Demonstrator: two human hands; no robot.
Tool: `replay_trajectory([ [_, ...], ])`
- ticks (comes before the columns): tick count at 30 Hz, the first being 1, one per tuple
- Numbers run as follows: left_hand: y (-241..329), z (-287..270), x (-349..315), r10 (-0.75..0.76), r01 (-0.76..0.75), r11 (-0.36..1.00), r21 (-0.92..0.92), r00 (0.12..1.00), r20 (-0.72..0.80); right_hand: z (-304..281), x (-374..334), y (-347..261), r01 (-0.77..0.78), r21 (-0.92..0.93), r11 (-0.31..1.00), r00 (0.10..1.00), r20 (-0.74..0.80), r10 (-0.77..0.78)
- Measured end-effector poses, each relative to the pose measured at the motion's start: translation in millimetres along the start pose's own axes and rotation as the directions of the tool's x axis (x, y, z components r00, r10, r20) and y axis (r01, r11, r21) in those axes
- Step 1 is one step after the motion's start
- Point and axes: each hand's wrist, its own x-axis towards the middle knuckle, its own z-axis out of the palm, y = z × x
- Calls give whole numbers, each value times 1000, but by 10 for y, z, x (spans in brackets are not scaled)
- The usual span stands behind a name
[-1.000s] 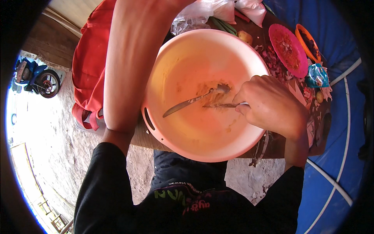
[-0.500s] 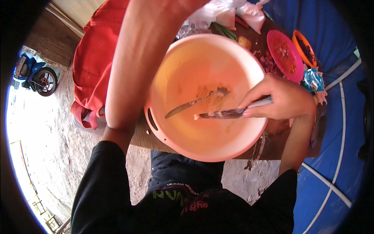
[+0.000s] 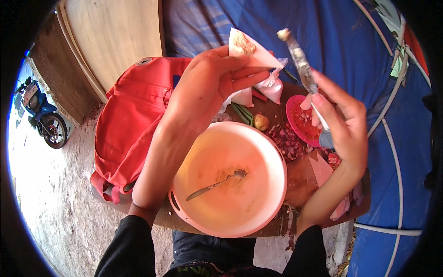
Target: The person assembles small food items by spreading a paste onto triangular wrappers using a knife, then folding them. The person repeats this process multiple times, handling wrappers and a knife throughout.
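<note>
My left hand (image 3: 210, 76) is raised past the basin and holds a thin pale wrapper (image 3: 260, 56), its fingers beneath and the thumb near the edge. A lumpy beige filling (image 3: 243, 43) sits toward the wrapper's far corner. To the right, my right hand (image 3: 344, 122) grips a table knife (image 3: 302, 67) with its blade pointing up and away. Pale paste smears the blade, and a small lump clings to its tip. Below both hands stands a wide pinkish-white basin (image 3: 279, 194). Inside it lies a metal spoon (image 3: 207, 189), its bowl in brownish residue.
A red backpack (image 3: 134, 115) lies left of the basin. Beyond it are bags of white powder (image 3: 270, 87), green stalks (image 3: 242, 114), a potato-like piece (image 3: 260, 122) and purplish peelings (image 3: 286, 141). A pink plate (image 3: 295, 115) with red bits and pale sheets (image 3: 323, 168) are at the right.
Both hands have risen away from the basin. The knife has turned from lying level over the basin to pointing upward. My left hand and its wrapper have come into view.
</note>
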Motion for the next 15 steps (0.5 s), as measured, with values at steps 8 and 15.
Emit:
replay_trajectory([
  [8,50,145,-85,-43,46,995,85,999,-31,193,18,103,77,-99,992,994,-67,-84],
  [15,-5,158,-80,-69,73,993,97,997,-43,284,52,164,11,33,999,999,-37,-10],
])
